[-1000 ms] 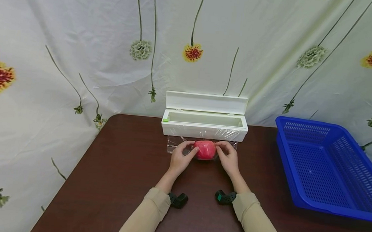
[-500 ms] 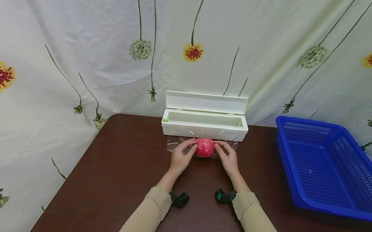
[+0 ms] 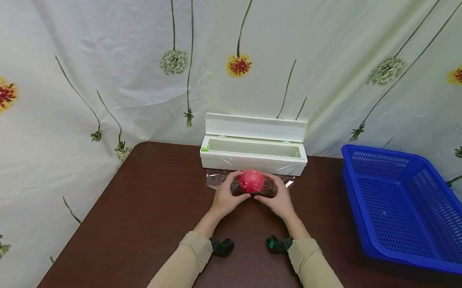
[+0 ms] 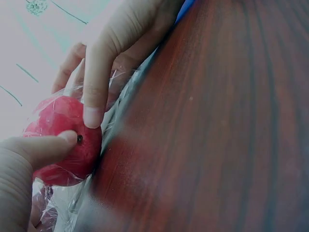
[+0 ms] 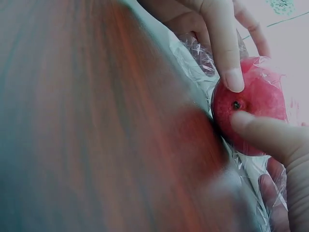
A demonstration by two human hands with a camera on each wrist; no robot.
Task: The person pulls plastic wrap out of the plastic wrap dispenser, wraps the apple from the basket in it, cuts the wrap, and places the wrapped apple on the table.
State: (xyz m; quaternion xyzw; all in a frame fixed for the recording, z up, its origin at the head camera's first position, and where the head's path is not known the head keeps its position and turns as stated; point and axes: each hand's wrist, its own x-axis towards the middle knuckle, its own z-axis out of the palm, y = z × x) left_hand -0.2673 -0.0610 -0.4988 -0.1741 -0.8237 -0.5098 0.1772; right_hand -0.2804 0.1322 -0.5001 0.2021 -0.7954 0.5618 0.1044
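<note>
A red apple (image 3: 251,182) with a dark stem end lies on clear plastic wrap (image 3: 214,179) in front of a white wrap dispenser box (image 3: 251,163). Film clings over much of the apple and runs back to the box. My left hand (image 3: 225,198) curves round its left side, and my right hand (image 3: 279,203) round its right. In both wrist views the two thumbs press the near face of the apple (image 4: 63,113), close to the stem end. The other fingers, partly hidden behind film and fruit, reach round its sides.
The box's lid (image 3: 256,128) stands raised against the flowered cloth (image 3: 141,42) at the back. A blue plastic basket (image 3: 405,212) sits on the right of the dark brown table (image 3: 160,211). A black band (image 3: 221,247) is on each wrist.
The apple has turned and shifted slightly away, towards the box. Both thumbs have moved from its sides to its near face, almost meeting there.
</note>
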